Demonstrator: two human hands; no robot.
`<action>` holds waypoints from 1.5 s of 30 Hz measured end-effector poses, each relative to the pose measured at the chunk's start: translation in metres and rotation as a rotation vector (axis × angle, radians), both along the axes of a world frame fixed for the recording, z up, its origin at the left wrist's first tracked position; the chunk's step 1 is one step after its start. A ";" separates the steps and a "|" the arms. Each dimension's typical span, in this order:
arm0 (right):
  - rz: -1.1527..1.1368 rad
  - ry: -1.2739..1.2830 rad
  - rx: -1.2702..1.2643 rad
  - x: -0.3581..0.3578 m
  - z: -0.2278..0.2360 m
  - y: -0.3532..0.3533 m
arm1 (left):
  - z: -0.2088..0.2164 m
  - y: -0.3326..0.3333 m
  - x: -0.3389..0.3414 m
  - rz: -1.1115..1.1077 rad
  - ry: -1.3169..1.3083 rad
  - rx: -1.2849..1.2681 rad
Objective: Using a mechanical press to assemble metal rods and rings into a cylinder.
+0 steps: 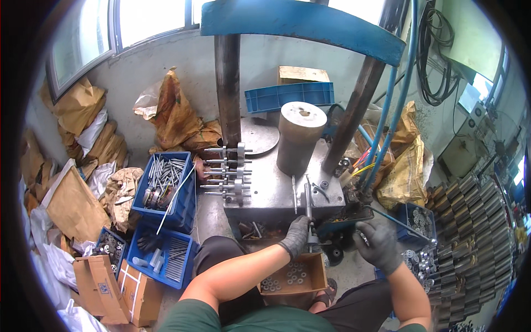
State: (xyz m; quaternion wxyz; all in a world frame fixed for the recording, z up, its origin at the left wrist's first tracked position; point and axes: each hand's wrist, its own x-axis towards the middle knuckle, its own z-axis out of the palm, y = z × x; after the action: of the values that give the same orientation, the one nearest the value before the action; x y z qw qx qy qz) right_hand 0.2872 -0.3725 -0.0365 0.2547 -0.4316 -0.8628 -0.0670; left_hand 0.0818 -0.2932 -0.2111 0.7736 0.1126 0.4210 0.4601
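My left hand (297, 237), in a dark grey glove, is closed on a steel shaft (308, 202) at the front edge of the press table (265, 191). The shaft points away from me, over the table top. Off to the right, my gloved right hand (380, 246) is raised with fingers curled around a small metal ring (363, 238), only part of which shows. A thin steel rod (295, 193) lies left of the shaft. Several crankshaft-like parts (235, 172) line the table's left edge. Below my hands, a brown box (293, 285) holds small metal rings.
A thick steel cylinder (298, 138) stands on the table between two dark posts under a blue crossbeam (304, 27). Blue bins (191, 207) of rods are at left. Metal parts are stacked at right (470, 232). Blue hoses (395, 110) run down beside the right post.
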 end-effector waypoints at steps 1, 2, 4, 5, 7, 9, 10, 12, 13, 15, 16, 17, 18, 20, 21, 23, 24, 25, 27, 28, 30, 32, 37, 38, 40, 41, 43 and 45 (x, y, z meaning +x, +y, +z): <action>0.006 0.000 -0.006 -0.003 -0.017 0.010 | -0.003 0.004 0.002 0.006 0.000 -0.006; -0.008 0.069 -0.058 -0.005 -0.037 0.018 | -0.007 0.009 0.003 0.002 -0.007 -0.041; 0.003 0.213 -0.148 -0.003 -0.082 0.032 | -0.017 0.016 0.008 0.022 -0.014 -0.101; 0.006 0.218 -0.155 0.002 -0.102 0.035 | -0.015 0.017 0.009 0.025 -0.009 -0.107; -0.041 0.372 -0.664 0.006 -0.126 0.034 | -0.005 0.015 0.005 0.045 -0.031 -0.102; -0.023 0.297 -0.706 0.006 -0.136 0.036 | -0.011 0.015 0.000 0.057 -0.012 -0.118; 0.039 0.238 -0.686 0.007 -0.141 0.039 | -0.011 0.014 -0.001 0.069 0.009 -0.098; 0.105 0.182 -0.671 0.010 -0.146 0.045 | -0.014 0.012 -0.002 0.083 0.034 -0.083; 0.067 0.210 -0.794 0.005 -0.137 0.048 | -0.019 0.010 -0.003 0.049 0.011 -0.101; 0.040 0.241 -0.924 0.001 -0.140 0.054 | -0.030 0.000 -0.004 0.026 -0.004 -0.126; 0.118 0.204 -0.845 0.009 -0.148 0.059 | -0.035 -0.008 0.000 -0.048 -0.002 -0.112; 0.198 0.168 -0.766 0.010 -0.150 0.063 | -0.026 -0.014 -0.002 -0.118 0.003 -0.099; 0.107 0.235 -0.982 0.012 -0.149 0.062 | -0.017 -0.027 -0.003 -0.175 0.040 -0.059; 0.096 0.244 -1.064 0.013 -0.146 0.064 | -0.001 -0.046 -0.014 -0.366 0.302 0.124; 0.070 0.249 -1.142 0.016 -0.146 0.066 | 0.014 -0.055 -0.022 -0.467 0.372 0.231; 0.065 0.219 -1.158 0.020 -0.147 0.071 | 0.029 -0.061 -0.044 -0.438 0.758 0.776; 0.113 0.165 -1.075 0.024 -0.150 0.074 | 0.036 -0.060 -0.054 -0.378 1.126 1.332; 0.154 0.112 -0.990 0.026 -0.151 0.075 | 0.046 -0.057 -0.062 -0.380 1.125 1.332; 0.121 0.134 -1.044 0.025 -0.150 0.076 | 0.065 -0.044 -0.079 -0.054 1.003 1.386; 0.117 0.118 -1.038 0.026 -0.152 0.077 | 0.071 -0.038 -0.086 -0.008 0.713 1.187; 0.110 0.104 -1.034 0.029 -0.156 0.078 | 0.095 -0.023 -0.110 0.072 0.399 0.835; 0.322 -0.007 -0.877 0.029 -0.160 0.081 | 0.115 -0.002 -0.147 0.232 0.361 0.652; 0.208 -0.047 -1.018 0.021 -0.163 0.075 | 0.092 0.065 -0.234 0.511 -0.022 0.491; 0.298 -0.049 -0.984 0.024 -0.166 0.073 | 0.092 0.070 -0.240 0.543 -0.100 0.425; 0.285 -0.069 -0.979 0.020 -0.165 0.075 | 0.069 0.093 -0.261 0.590 -0.152 0.353; 0.264 -0.083 -0.971 0.018 -0.165 0.075 | 0.066 0.099 -0.263 0.607 -0.155 0.334; 0.198 -0.081 -1.004 0.014 -0.162 0.076 | 0.059 0.102 -0.266 0.605 -0.131 0.368; 0.129 -0.078 -1.033 0.009 -0.159 0.076 | 0.056 0.101 -0.268 0.601 -0.106 0.403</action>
State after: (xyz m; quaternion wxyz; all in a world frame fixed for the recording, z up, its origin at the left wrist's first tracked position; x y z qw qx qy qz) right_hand 0.2965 -0.2963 -0.1957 -0.0202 -0.4442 -0.8169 0.3674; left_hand -0.1862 -0.1924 -0.1552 0.5868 0.1100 0.2953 0.7459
